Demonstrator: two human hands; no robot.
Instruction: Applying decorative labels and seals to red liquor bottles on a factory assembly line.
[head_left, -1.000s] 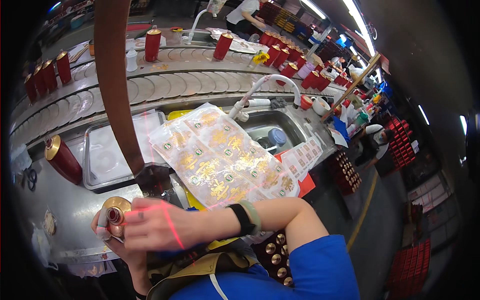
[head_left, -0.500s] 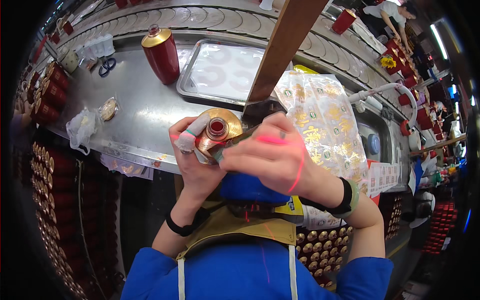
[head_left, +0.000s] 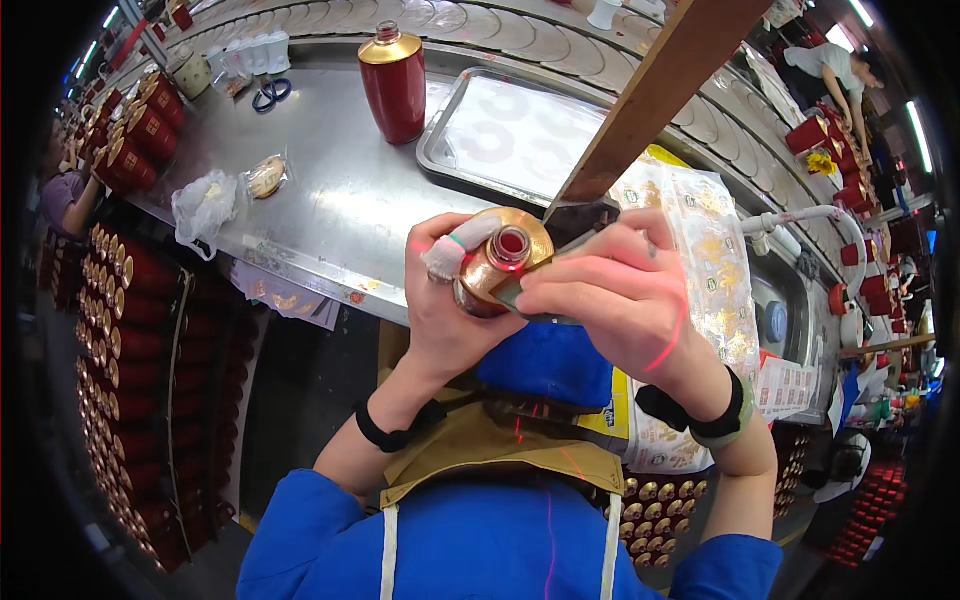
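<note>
My left hand (head_left: 445,315) is wrapped round a bottle with a gold shoulder (head_left: 487,272) and an uncapped neck that faces up. White fabric covers one of its fingers, which lies along the shoulder beside the neck. My right hand (head_left: 615,295) pinches a thin, flat, greenish piece (head_left: 510,293) against the near right side of the gold shoulder; its kind cannot be made out. Most of the bottle's body is hidden by my hands. Red light lines fall across both hands.
A red bottle with a gold shoulder (head_left: 392,90) stands beside a metal tray (head_left: 440,150). A brown post (head_left: 655,105) rises just beyond my hands. Sheets of gold-printed labels (head_left: 690,250) lie at right; a plastic bag (head_left: 205,208) and blue scissors (head_left: 271,95) are at left.
The view has shifted, so the bench and my hands appear farther right. My hands keep their hold on the bottle, and the flat piece stays against its shoulder.
</note>
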